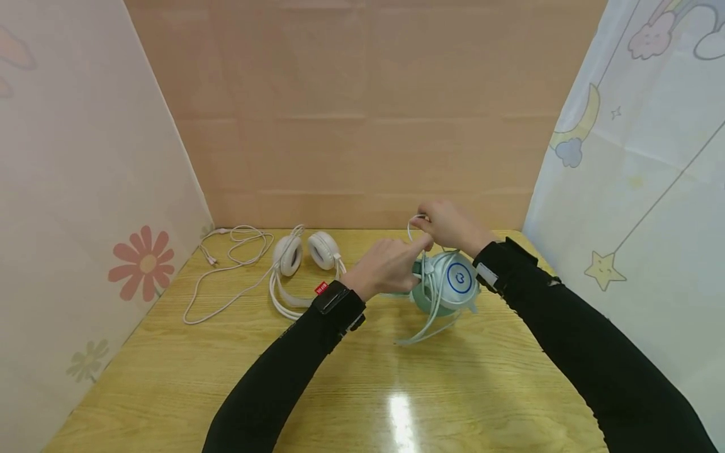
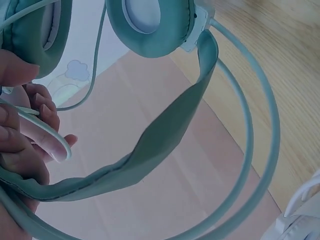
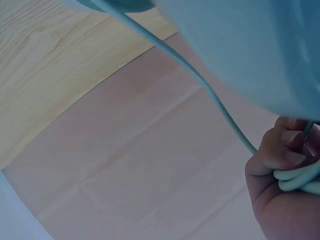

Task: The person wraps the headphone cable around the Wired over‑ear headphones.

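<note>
Pale green headphones [image 1: 459, 280], with a round logo on the ear cup, are held over the right part of the table between both hands. My left hand [image 1: 391, 264] grips them at the headband, whose padded strap [image 2: 170, 125] and thin tubes run into the fingers in the left wrist view. My right hand [image 1: 450, 225], just above the ear cups, pinches the thin green cable [image 1: 410, 231]. Gathered loops of that cable show within curled fingers [image 3: 280, 150] in the right wrist view. One ear cup [image 2: 150, 27] faces the left wrist camera with its cushion.
White headphones [image 1: 324, 250] with a small red tag [image 1: 321, 287] lie left of my left hand. Their white cable [image 1: 195, 302] spreads in loose loops toward the table's left edge. A brown backdrop [image 1: 362, 126] and patterned side panels [image 1: 634, 207] enclose the wooden table [image 1: 351, 390].
</note>
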The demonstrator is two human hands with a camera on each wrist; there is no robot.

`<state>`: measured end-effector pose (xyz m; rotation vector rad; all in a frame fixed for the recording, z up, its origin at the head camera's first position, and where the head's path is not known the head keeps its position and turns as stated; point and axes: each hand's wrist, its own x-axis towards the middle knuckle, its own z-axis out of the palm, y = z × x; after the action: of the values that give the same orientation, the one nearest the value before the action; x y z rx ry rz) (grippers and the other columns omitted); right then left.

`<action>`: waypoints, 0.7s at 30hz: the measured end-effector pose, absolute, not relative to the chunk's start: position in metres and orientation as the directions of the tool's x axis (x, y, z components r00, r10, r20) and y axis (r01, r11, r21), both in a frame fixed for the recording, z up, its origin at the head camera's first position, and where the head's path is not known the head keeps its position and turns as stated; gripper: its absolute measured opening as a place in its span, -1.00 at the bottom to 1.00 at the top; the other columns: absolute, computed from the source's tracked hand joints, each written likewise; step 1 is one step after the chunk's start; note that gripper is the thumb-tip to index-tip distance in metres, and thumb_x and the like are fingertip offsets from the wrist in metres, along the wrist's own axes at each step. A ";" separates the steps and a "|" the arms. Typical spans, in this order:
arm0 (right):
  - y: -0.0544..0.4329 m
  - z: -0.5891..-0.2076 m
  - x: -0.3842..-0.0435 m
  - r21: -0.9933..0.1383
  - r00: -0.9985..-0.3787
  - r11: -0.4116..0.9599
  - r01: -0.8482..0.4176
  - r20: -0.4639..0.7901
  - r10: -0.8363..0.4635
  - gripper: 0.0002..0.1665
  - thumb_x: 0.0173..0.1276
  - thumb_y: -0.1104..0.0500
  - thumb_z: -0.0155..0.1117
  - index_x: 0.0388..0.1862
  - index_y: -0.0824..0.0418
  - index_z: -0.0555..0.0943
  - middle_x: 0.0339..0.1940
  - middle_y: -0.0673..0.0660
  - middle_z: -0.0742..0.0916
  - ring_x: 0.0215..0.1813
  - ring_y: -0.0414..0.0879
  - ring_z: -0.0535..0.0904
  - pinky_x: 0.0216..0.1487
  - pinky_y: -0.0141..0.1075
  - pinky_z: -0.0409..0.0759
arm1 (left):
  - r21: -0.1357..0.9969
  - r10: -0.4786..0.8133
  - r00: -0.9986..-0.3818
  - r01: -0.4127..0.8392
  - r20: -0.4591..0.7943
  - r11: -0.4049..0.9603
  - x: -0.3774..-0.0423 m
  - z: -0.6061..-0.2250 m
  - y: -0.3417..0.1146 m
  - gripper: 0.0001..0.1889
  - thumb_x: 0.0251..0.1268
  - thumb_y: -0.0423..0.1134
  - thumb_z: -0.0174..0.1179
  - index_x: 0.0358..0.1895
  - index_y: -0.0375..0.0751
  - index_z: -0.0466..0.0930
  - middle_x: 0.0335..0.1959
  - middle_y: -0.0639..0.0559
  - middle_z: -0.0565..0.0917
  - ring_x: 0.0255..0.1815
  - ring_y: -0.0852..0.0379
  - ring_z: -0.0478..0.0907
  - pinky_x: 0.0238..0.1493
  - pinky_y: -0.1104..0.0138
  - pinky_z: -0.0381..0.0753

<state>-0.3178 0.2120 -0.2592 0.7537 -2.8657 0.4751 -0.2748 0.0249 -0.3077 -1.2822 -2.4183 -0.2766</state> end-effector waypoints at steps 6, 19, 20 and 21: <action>0.224 -0.261 -0.322 -0.391 -0.866 0.773 -0.499 0.191 -0.462 -0.76 0.55 0.15 0.17 0.01 0.30 0.61 -0.11 0.25 0.69 -0.31 0.02 0.56 -0.23 -0.08 0.51 | -0.033 0.755 -0.479 0.835 0.448 0.550 -0.275 -0.310 0.024 -0.55 0.07 -0.29 0.29 0.08 -0.11 0.44 -0.70 0.17 0.21 -0.75 0.24 0.11 -0.61 0.41 0.07; 0.272 -0.271 -0.325 -0.423 -0.888 0.786 -0.452 0.124 -0.444 -0.73 0.48 0.21 0.25 -0.03 0.42 0.65 -0.41 0.16 0.64 -0.44 -0.03 0.49 -0.36 -0.18 0.46 | 0.016 0.716 -0.497 0.827 0.491 0.563 -0.278 -0.315 0.020 -0.69 0.00 -0.37 0.27 -0.16 -0.09 0.44 -0.66 0.17 0.26 -0.67 0.25 0.16 -0.57 0.41 0.14; 0.275 -0.273 -0.325 -0.414 -0.886 0.788 -0.456 0.125 -0.447 -0.76 0.47 0.21 0.26 -0.09 0.40 0.68 -0.42 0.15 0.66 -0.45 -0.04 0.49 -0.37 -0.18 0.46 | 0.025 0.713 -0.503 0.825 0.489 0.564 -0.279 -0.315 0.020 -0.70 -0.01 -0.37 0.27 -0.18 -0.08 0.44 -0.65 0.17 0.27 -0.66 0.25 0.17 -0.56 0.41 0.15; 0.278 -0.275 -0.325 -0.407 -0.884 0.789 -0.461 0.128 -0.450 -0.78 0.46 0.21 0.27 -0.14 0.38 0.71 -0.43 0.14 0.68 -0.46 -0.05 0.50 -0.37 -0.18 0.48 | 0.036 0.710 -0.509 0.823 0.486 0.566 -0.279 -0.315 0.019 -0.70 0.00 -0.36 0.28 -0.19 -0.07 0.44 -0.65 0.17 0.28 -0.65 0.24 0.19 -0.55 0.41 0.15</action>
<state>-0.3249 0.2777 -0.2752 0.7512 -2.9483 0.6808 -0.2789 0.0192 -0.3151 -1.2389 -2.3821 -0.3666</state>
